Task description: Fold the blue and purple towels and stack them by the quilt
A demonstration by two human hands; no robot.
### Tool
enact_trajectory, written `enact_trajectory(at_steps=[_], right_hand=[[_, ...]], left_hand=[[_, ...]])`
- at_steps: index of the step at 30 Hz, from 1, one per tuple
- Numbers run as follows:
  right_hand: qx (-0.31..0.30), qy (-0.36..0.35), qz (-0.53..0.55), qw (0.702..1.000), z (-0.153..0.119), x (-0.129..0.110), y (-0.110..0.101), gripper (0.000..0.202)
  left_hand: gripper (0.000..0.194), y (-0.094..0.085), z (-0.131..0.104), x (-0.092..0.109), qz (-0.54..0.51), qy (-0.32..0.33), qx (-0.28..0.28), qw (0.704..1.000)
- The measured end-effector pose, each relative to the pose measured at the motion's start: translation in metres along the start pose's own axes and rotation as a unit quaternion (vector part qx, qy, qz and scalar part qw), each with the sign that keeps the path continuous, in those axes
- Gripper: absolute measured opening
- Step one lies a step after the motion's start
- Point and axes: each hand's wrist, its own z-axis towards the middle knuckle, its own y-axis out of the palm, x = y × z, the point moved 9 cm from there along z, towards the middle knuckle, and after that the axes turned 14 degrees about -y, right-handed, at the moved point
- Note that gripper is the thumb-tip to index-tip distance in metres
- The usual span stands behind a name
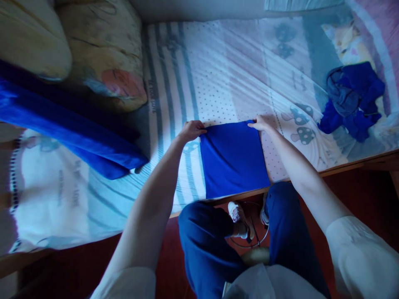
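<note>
A rectangular blue cloth point(235, 160) lies flat on the bed, its near side along the bed's front edge and a few soft creases across it. My left hand point(192, 130) pinches the cloth's far left corner between thumb and fingers. At the far right corner, my right hand point(261, 123) grips the same cloth in a pinch. The far side runs fairly straight between both hands. Whether the cloth is a single layer or folded, I cannot tell.
Crumpled blue clothing point(352, 99) lies on the patterned bedsheet point(230, 66) at right. A long blue fabric bundle point(77, 128) slants across the left side, near pillows point(106, 45). The wooden bed edge point(358, 164) runs in front of my knees.
</note>
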Motion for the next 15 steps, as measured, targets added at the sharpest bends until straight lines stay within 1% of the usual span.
enact_trajectory(at_steps=[2,4,6,7,8,9,11,12,13,14,15], right_hand=[[0.029,-0.002,0.002,1.0,0.004,0.004,-0.006,0.037],[0.083,-0.013,-0.023,0.996,0.003,0.0,-0.01,0.043],[0.148,-0.046,-0.076,0.985,-0.006,-0.018,-0.008,0.049],[0.168,-0.072,-0.106,0.977,-0.014,-0.032,0.0,0.053],[0.175,-0.103,-0.134,0.97,-0.024,-0.048,0.012,0.057],[0.161,-0.137,-0.155,0.965,-0.034,-0.064,0.028,0.06],[0.096,-0.212,-0.172,0.957,-0.054,-0.089,0.066,0.063],[0.068,-0.24,-0.175,0.953,-0.063,-0.095,0.08,0.065],[0.051,-0.254,-0.176,0.95,-0.07,-0.094,0.088,0.066],[0.047,-0.254,-0.177,0.95,-0.072,-0.089,0.09,0.068],[0.053,-0.243,-0.18,0.952,-0.071,-0.079,0.085,0.07]], left_hand=[[0.023,-0.006,0.0,-0.004,-0.02,-0.023,0.027,0.999],[0.025,-0.012,-0.004,-0.007,-0.042,-0.065,0.085,0.993],[0.032,-0.014,-0.018,0.0,-0.066,-0.097,0.16,0.98],[0.037,-0.01,-0.029,0.008,-0.073,-0.1,0.192,0.974],[0.043,-0.003,-0.041,0.018,-0.073,-0.091,0.216,0.969],[0.048,0.009,-0.054,0.031,-0.067,-0.071,0.222,0.97],[0.057,0.04,-0.076,0.056,-0.038,-0.005,0.177,0.983],[0.06,0.054,-0.084,0.063,-0.025,0.022,0.153,0.988],[0.064,0.064,-0.09,0.065,-0.017,0.039,0.133,0.99],[0.068,0.069,-0.092,0.062,-0.015,0.044,0.123,0.991],[0.07,0.07,-0.09,0.055,-0.02,0.038,0.121,0.992]])
